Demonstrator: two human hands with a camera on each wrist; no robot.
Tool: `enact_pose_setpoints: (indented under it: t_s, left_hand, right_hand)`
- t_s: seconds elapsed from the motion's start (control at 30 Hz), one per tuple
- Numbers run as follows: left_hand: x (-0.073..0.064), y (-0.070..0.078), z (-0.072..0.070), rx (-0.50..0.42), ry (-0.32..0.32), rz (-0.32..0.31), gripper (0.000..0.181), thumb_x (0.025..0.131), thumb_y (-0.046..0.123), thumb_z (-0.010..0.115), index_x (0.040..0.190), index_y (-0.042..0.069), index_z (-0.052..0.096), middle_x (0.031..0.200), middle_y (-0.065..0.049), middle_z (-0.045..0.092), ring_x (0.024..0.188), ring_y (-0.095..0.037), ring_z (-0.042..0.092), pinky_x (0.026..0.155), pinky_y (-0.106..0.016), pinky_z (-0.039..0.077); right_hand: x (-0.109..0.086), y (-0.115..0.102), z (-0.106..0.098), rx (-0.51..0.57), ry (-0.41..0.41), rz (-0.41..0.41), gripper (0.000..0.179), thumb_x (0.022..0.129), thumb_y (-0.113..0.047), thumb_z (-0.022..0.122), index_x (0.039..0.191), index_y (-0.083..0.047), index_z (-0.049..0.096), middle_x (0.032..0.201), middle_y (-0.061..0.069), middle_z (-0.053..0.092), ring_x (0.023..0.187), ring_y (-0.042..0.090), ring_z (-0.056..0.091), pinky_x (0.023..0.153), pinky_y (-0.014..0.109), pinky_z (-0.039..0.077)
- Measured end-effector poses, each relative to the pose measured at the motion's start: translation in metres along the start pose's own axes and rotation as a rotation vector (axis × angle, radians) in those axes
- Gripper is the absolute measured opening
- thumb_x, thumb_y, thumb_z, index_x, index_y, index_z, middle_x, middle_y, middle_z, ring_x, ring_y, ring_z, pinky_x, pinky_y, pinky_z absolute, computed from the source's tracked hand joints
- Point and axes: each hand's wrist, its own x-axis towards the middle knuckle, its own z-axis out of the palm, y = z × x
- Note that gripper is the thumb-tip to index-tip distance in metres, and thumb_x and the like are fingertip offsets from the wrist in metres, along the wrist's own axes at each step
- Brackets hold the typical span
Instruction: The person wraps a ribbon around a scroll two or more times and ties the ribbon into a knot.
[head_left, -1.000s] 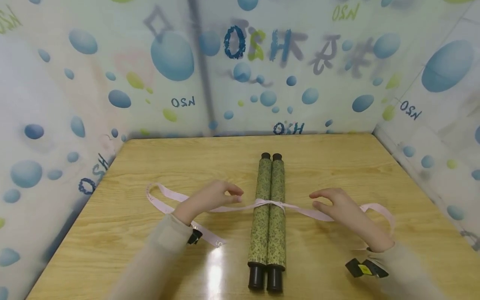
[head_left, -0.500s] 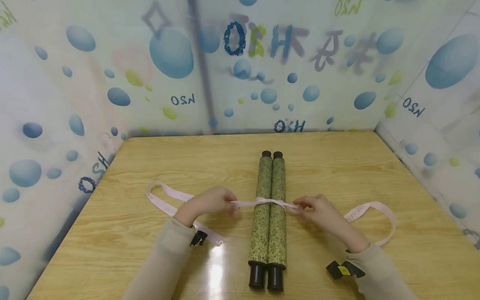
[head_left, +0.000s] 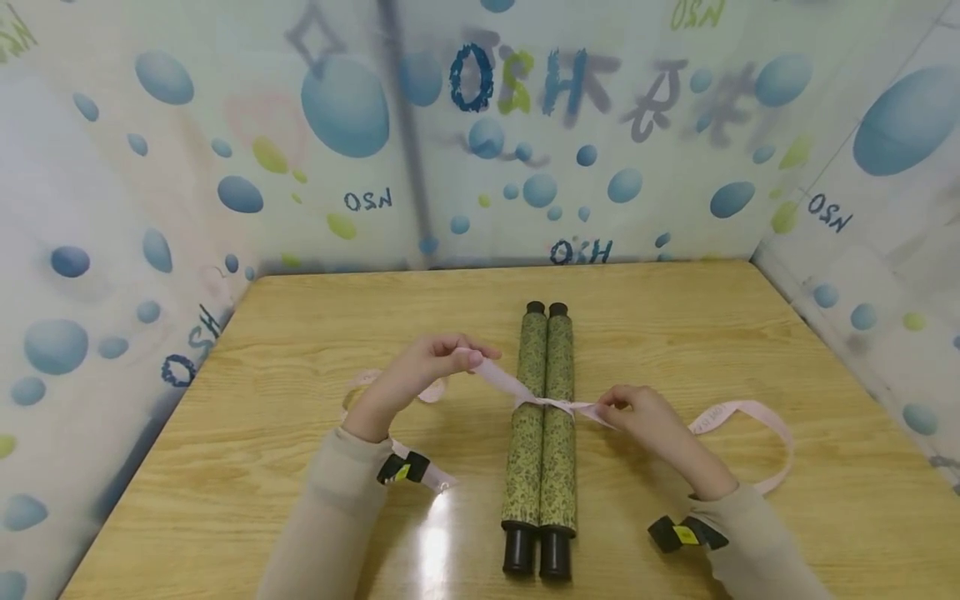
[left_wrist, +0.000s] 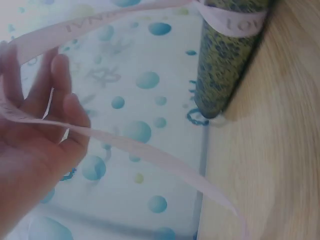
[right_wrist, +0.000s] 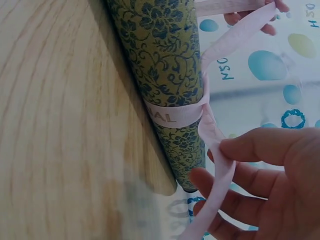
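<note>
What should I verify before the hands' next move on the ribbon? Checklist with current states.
1. Left hand has the ribbon: ok, pinched between thumb and fingers.
2. Right hand has the ribbon's other side: ok, also pinched.
3. Two scrolls side by side on the table: ok.
4. Ribbon flat where it crosses itself: not ok, twisted there.
5. Ribbon underneath the scrolls: cannot tell, hidden.
6. Loose left ribbon end clear of the black wrist band: cannot tell, they overlap in the head view.

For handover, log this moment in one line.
left hand: holds pink ribbon | right hand: pinches same ribbon | floral scrolls: side by side, ribbon around both
</note>
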Motion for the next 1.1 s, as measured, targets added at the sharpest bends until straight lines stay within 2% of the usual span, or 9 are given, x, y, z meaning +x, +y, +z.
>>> enact_pose_setpoints:
  t_s: [0.1, 0.2, 0.3, 0.43, 0.5, 0.63, 0.83, 0.93, 1.1]
  left_hand:
    - [0.002, 0.002, 0.003, -0.133, 0.048, 0.06, 0.023, 0.093, 0.028, 0.058, 0.083, 0.008, 0.063, 0.112, 0.0, 0.067, 0.114, -0.021, 0.053, 0.101, -0.044, 0.034]
    - [0.004, 0.004, 0.005, -0.259, 0.056, 0.145, 0.022, 0.092, 0.029, 0.059, 0.081, 0.011, 0.063, 0.105, 0.001, 0.068, 0.116, -0.024, 0.051, 0.105, -0.042, 0.027]
    - [0.006, 0.01, 0.007, -0.361, 0.05, 0.219, 0.021, 0.09, 0.033, 0.062, 0.081, 0.015, 0.065, 0.099, 0.002, 0.069, 0.113, -0.025, 0.05, 0.105, -0.041, 0.024]
    - [0.009, 0.021, 0.011, -0.431, 0.049, 0.284, 0.016, 0.087, 0.034, 0.066, 0.087, 0.019, 0.069, 0.096, 0.002, 0.068, 0.108, -0.026, 0.052, 0.105, -0.042, 0.027]
    - [0.009, 0.026, 0.014, -0.427, 0.052, 0.304, 0.014, 0.085, 0.032, 0.068, 0.091, 0.02, 0.071, 0.096, 0.001, 0.067, 0.104, -0.024, 0.055, 0.102, -0.041, 0.033]
    - [0.009, 0.034, 0.019, -0.385, 0.077, 0.331, 0.014, 0.083, 0.028, 0.071, 0.095, 0.023, 0.073, 0.095, 0.002, 0.067, 0.092, -0.016, 0.057, 0.089, -0.033, 0.045]
    - [0.007, 0.039, 0.023, -0.351, 0.099, 0.35, 0.015, 0.086, 0.016, 0.068, 0.097, 0.024, 0.073, 0.094, 0.003, 0.067, 0.086, -0.013, 0.059, 0.083, -0.029, 0.049]
    - [0.007, 0.042, 0.023, -0.321, 0.106, 0.347, 0.02, 0.087, 0.008, 0.066, 0.099, 0.023, 0.071, 0.094, 0.002, 0.067, 0.085, -0.014, 0.059, 0.08, -0.029, 0.049]
    - [0.007, 0.045, 0.023, -0.299, 0.107, 0.341, 0.02, 0.086, 0.005, 0.064, 0.101, 0.018, 0.069, 0.095, -0.001, 0.067, 0.085, -0.017, 0.06, 0.078, -0.029, 0.049]
  right_hand:
    - [-0.002, -0.002, -0.001, 0.02, -0.022, 0.045, 0.019, 0.09, -0.021, 0.061, 0.094, -0.004, 0.068, 0.094, 0.01, 0.066, 0.09, 0.03, 0.06, 0.078, 0.046, 0.047]
    - [-0.005, -0.003, -0.002, 0.039, -0.04, 0.079, 0.02, 0.09, -0.024, 0.061, 0.094, -0.005, 0.067, 0.093, 0.008, 0.066, 0.089, 0.027, 0.06, 0.076, 0.043, 0.048]
    - [-0.008, -0.003, -0.003, 0.05, -0.055, 0.083, 0.021, 0.09, -0.026, 0.061, 0.093, -0.006, 0.067, 0.091, 0.006, 0.066, 0.086, 0.022, 0.06, 0.073, 0.039, 0.048]
    - [-0.013, -0.001, -0.004, 0.052, -0.073, 0.046, 0.021, 0.09, -0.024, 0.062, 0.094, -0.004, 0.067, 0.085, 0.003, 0.065, 0.077, 0.017, 0.057, 0.066, 0.033, 0.047]
    - [-0.017, 0.002, -0.007, 0.036, -0.075, 0.028, 0.022, 0.089, -0.024, 0.063, 0.096, -0.003, 0.067, 0.085, 0.002, 0.065, 0.075, 0.016, 0.057, 0.065, 0.033, 0.047]
    - [-0.031, 0.01, -0.019, -0.028, -0.092, -0.002, 0.025, 0.088, -0.024, 0.064, 0.101, -0.003, 0.068, 0.091, 0.003, 0.066, 0.08, 0.016, 0.059, 0.068, 0.034, 0.047]
    - [-0.053, 0.033, -0.043, -0.186, -0.099, -0.069, 0.012, 0.085, -0.015, 0.067, 0.093, -0.007, 0.072, 0.08, -0.005, 0.064, 0.064, 0.004, 0.046, 0.054, 0.025, 0.039]
    - [-0.064, 0.049, -0.055, -0.274, -0.077, -0.025, 0.008, 0.083, -0.016, 0.068, 0.087, -0.011, 0.072, 0.072, -0.009, 0.061, 0.058, 0.004, 0.041, 0.049, 0.025, 0.035]
    - [-0.076, 0.075, -0.074, -0.377, -0.059, 0.074, 0.009, 0.081, -0.016, 0.07, 0.088, -0.009, 0.072, 0.076, -0.001, 0.066, 0.063, 0.014, 0.054, 0.05, 0.032, 0.041]
